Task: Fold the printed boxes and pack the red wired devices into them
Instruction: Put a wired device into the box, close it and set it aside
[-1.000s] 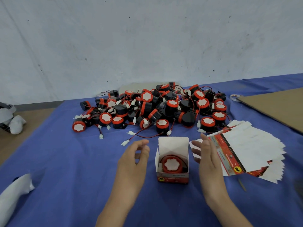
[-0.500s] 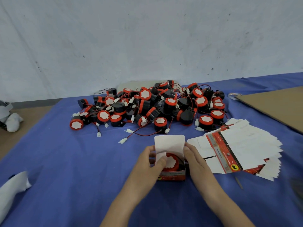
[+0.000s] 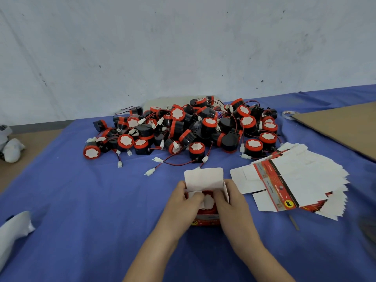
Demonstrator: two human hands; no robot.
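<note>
I see a blue cloth (image 3: 81, 200) below a white wall; 1 printed box (image 3: 203, 178) stands on it, lid flap upright, 1 red wired device (image 3: 206, 212) inside; left hand (image 3: 182, 203) and right hand (image 3: 233, 202) flank the box, fingers curled onto its side flaps.

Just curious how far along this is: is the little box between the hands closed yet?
Open: the box has its top flap upright, and the red device shows inside.
</note>
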